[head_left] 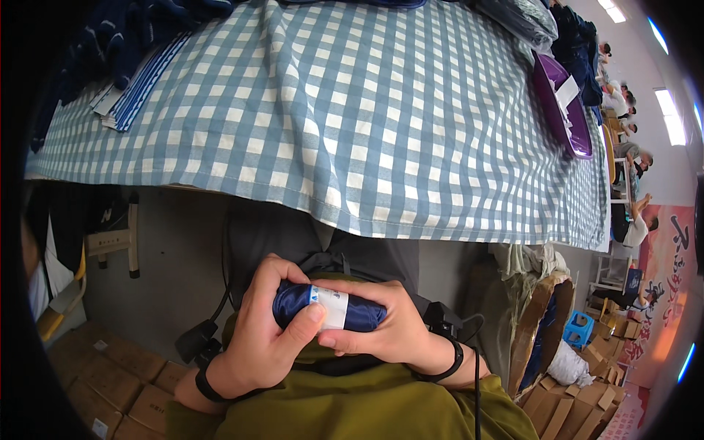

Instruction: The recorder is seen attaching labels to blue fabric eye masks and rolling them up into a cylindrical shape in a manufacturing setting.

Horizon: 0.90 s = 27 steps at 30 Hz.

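Note:
Both my hands hold one small rolled bundle of dark blue shiny fabric (295,302) with a white paper band around its middle. My left hand (260,334) cups its left end, thumb pressed on the band. My right hand (385,323) wraps over its right end from above. The bundle lies sideways just over my lap, below the table's front edge. A black band sits on each wrist. An olive green garment (352,407) covers my lap.
A blue and white checked cloth covers the table (367,117) ahead. Dark blue folded clothes (128,44) lie at its far left, a purple tray (561,110) at the right. Cardboard boxes (110,381) stand on the floor at both sides. People sit far right.

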{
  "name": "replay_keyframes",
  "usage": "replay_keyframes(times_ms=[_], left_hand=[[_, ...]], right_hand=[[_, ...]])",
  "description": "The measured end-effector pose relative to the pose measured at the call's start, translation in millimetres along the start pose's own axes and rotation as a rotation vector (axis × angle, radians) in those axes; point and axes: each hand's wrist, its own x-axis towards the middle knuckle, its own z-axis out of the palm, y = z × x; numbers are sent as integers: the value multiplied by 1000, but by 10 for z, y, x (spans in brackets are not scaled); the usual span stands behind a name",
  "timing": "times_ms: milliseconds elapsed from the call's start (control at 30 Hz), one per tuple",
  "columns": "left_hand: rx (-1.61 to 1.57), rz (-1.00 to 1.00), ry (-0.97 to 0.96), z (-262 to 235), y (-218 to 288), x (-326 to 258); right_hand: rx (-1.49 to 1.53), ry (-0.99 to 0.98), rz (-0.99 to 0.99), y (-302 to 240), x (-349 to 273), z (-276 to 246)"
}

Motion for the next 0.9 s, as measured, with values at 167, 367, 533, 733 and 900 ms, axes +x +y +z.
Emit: replay_keyframes(times_ms=[167,367,533,733,900], left_hand=[[9,-35,-24,-19,10,24],[349,410,97,-14,29,94],[543,571,78,-98,116,-35],[614,532,159,-37,118,-109],[658,544,170,9,127,-114]], right_hand=[[-144,71,-104,25,30,10],[-379,176,-95,-55,-28,2],[-717,251,-332,-112,-77,44],[-742,255,-452,-72,-54,54],[-778,275,-502,-37,-30,81]])
